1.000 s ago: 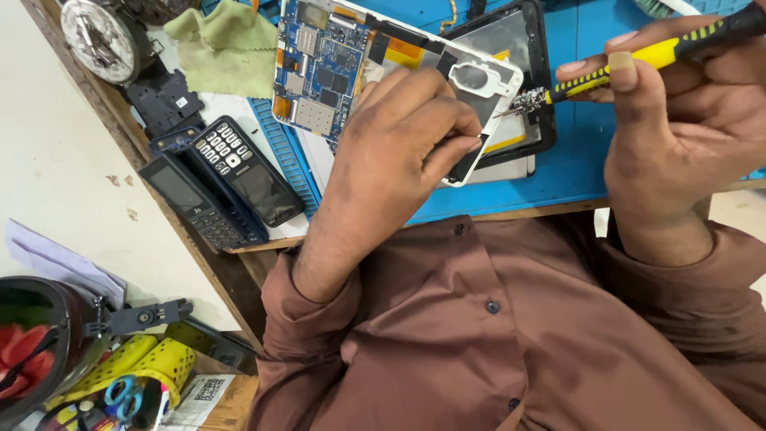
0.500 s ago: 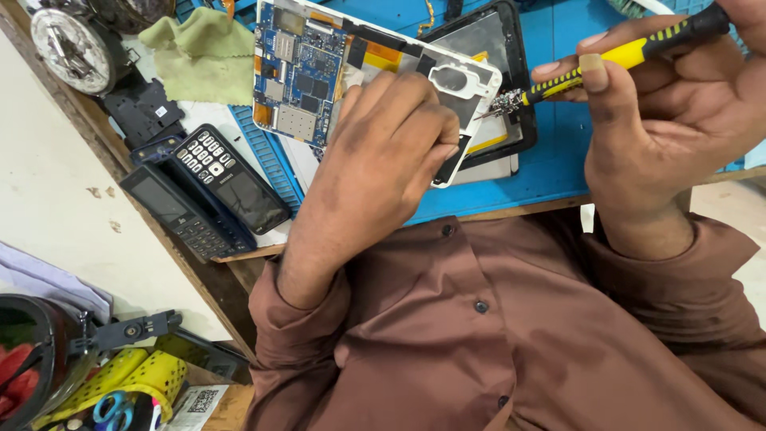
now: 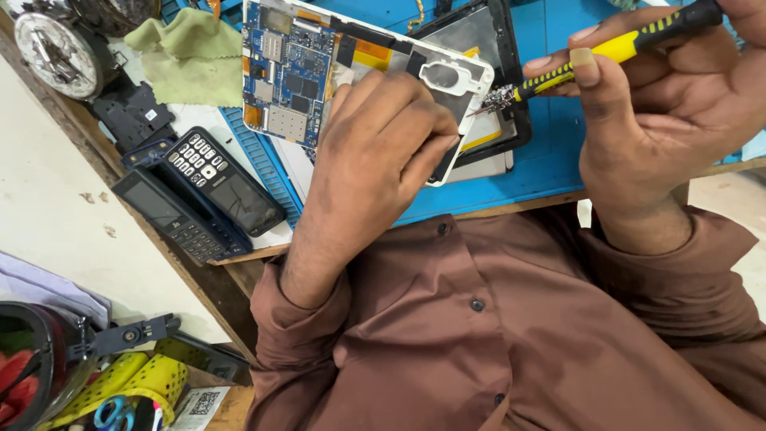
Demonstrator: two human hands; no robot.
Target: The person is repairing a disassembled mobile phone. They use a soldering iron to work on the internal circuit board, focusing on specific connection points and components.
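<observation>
Two keypad phones (image 3: 209, 194), one opened tablet (image 3: 335, 72), one yellow-black screwdriver (image 3: 614, 48), one green cloth (image 3: 191, 56), two hands (image 3: 383, 136).

Brown shirt (image 3: 511, 335) fills the lower view, dark buttons running down the front placket. Long sleeves bunch in folds at both wrists. Left hand (image 3: 375, 152) smudged with grime, right hand (image 3: 662, 120) with short nails.

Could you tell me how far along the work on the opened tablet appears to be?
Done: the tablet lies open, its blue circuit board exposed. In hand: the left hand steadies the white frame, while the right hand holds a yellow-and-black screwdriver, tip at the frame's edge. Left: the board sits in the frame, and the black screen panel lies beneath, so it is not closed up.
</observation>
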